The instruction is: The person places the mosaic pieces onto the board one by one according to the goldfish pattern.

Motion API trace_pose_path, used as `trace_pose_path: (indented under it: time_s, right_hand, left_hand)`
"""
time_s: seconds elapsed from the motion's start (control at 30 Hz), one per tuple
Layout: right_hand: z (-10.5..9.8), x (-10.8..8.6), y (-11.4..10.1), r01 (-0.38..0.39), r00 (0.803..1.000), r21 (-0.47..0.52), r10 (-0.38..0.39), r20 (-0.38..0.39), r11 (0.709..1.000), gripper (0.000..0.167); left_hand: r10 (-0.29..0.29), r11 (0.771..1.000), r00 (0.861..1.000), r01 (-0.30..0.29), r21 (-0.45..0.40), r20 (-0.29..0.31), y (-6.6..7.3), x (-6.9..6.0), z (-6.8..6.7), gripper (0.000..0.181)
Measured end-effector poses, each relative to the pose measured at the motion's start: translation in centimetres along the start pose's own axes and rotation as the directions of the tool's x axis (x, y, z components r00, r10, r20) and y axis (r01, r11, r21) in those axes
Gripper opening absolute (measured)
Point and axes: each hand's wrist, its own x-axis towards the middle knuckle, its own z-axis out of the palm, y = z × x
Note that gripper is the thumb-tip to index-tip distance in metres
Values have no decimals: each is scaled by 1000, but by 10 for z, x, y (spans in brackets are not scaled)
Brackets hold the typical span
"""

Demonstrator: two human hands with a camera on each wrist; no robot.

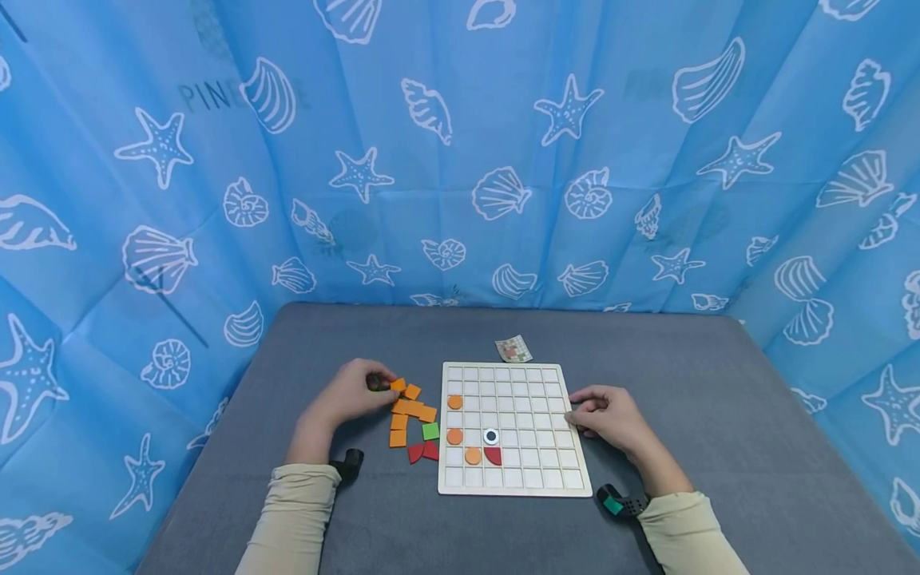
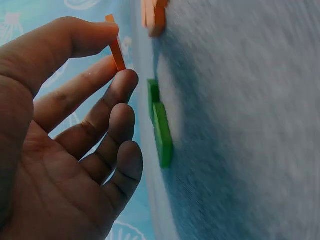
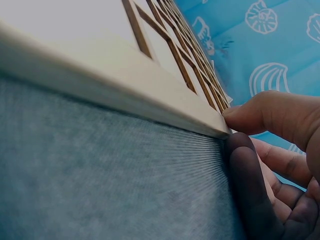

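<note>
My left hand [image 1: 350,393] is at the left of the board, above a group of orange tiles [image 1: 407,407]. Its thumb and fingers pinch a thin orange tile [image 2: 117,50], seen edge-on in the left wrist view. Two green tiles [image 2: 162,134] lie on the table beyond those fingers. My right hand [image 1: 609,414] grips the right edge of a pale grid board [image 1: 528,439], the thumb on its rim and the fingers against the side. On the board sit three orange discs [image 1: 455,436], a white disc with a black centre [image 1: 491,436] and a red quarter-round [image 1: 493,456].
Red pieces [image 1: 416,454] and a green square [image 1: 430,431] lie just left of the board. A small printed card [image 1: 513,349] rests behind it. The grey table [image 1: 402,527] ends at a blue shell-print curtain [image 1: 446,216].
</note>
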Motion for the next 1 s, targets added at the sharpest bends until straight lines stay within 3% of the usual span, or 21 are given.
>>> trace_pose_path:
  time_s: [0.2, 0.4, 0.77, 0.9, 1.0]
  right_hand:
    - [0, 0, 0, 2, 1000, -1, -2, -1, 1000, 39]
    - [-1, 0, 0, 6, 1000, 4, -6, -3, 1000, 39]
    - [-1, -1, 1, 3, 1000, 0, -3, 6, 1000, 39]
    - [-1, -1, 0, 0, 1000, -1, 0, 3, 1000, 39]
    - [-1, -1, 0, 2, 1000, 0, -2, 4, 1000, 39]
  left_hand:
    - [29, 999, 1000, -29, -25, 4, 21, -1, 9, 23]
    - [118, 991, 993, -116, -62, 31, 49, -1, 24, 22]
    - [240, 970, 962, -232, -71, 131, 90, 11, 60, 24]
    - [250, 967, 954, -238, -85, 169, 100, 17, 74, 23]
    - [231, 972, 955, -217, -93, 186, 103, 20, 83, 23]
